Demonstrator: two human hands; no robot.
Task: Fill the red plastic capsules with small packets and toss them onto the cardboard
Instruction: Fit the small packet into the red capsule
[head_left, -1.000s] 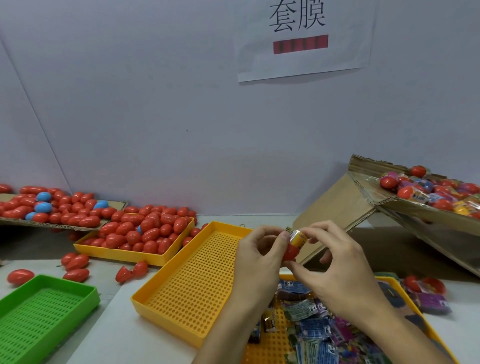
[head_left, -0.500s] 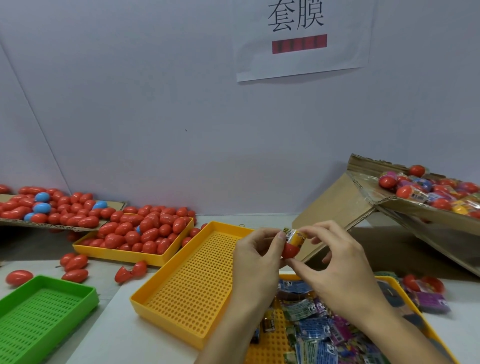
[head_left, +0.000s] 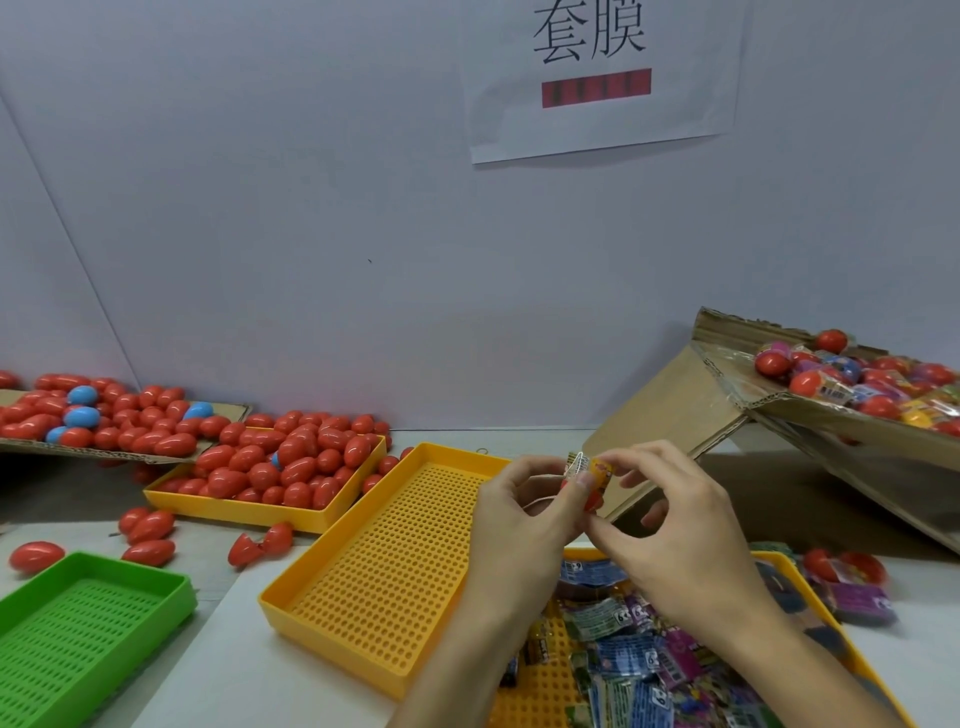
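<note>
Table against a pale wall, largest items first. A tilted cardboard ramp rises at the right, its upper tray carrying filled red capsules and coloured packets. At the left, a flat cardboard sheet and a yellow tray hold heaps of closed red capsules — a few blue ones among them. A perforated yellow tray sits at centre; a green tray lies at the lower left. A third yellow tray, under the forearms, holds small packets. Above the centre, the left hand and right hand meet — each grip is closed in a pinch: the left fingers hold a red capsule half, the right fingertips pinch a packet standing in its mouth. An open capsule lies on the table near the green tray.
</note>
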